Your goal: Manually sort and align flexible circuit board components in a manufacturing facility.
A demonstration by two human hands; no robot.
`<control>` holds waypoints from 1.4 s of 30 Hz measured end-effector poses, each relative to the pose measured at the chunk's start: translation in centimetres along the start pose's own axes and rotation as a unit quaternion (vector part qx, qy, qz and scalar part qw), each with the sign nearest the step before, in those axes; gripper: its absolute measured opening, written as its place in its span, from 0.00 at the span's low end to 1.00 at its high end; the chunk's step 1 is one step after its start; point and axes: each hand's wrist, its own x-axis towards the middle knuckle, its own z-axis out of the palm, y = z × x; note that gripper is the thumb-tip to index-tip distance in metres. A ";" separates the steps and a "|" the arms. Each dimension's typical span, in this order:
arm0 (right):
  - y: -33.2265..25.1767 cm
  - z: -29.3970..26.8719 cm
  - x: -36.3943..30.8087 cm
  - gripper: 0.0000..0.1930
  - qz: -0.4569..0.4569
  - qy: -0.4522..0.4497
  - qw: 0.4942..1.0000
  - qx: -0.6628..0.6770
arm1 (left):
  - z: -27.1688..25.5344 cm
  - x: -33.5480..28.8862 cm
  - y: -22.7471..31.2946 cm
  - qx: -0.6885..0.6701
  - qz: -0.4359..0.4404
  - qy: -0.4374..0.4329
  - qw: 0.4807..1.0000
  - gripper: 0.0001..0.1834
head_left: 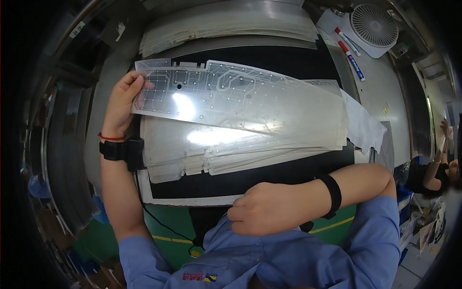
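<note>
My left hand [126, 96] grips the left end of a translucent plastic film sheet [226, 98] printed with fine circuit lines and dots, thumb on top. That end is lifted, and the sheet slants down to the right. Beneath it lies a stack of similar circuit films [240, 154] with uneven edges, resting on a black mat [231, 185]. Close to my body, beyond the mat's near edge, my right hand [257, 209] is curled into a fist, back upward; nothing shows sticking out of it. Its palm is hidden.
Another stack of film sheets [231, 24] lies at the far side. A white cloth [363, 123] is by the right end of the films. Two markers [352, 60] and a white fan [374, 25] are at the far right. A person [435, 168] is at the right edge.
</note>
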 end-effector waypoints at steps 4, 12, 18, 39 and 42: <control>-0.4 -1.0 0.2 0.08 0.068 0.016 0.998 -0.002 | 0.0 -0.1 0.0 0.012 0.015 -0.009 1.000 0.13; 1.1 -7.2 -1.0 0.17 0.380 0.000 0.906 -0.187 | -0.2 -0.2 0.4 0.036 0.003 -0.001 0.999 0.12; 2.7 -7.1 -1.8 0.22 0.416 0.004 0.872 -0.260 | -0.3 0.0 0.3 0.045 0.006 -0.005 0.999 0.12; 2.7 -6.9 -1.6 0.12 0.397 0.030 0.884 -0.243 | -0.5 0.1 0.2 0.044 -0.006 0.001 0.999 0.13; 1.8 -6.9 -1.1 0.09 0.349 0.058 0.904 -0.241 | -0.6 0.0 0.2 0.032 -0.006 0.003 0.999 0.13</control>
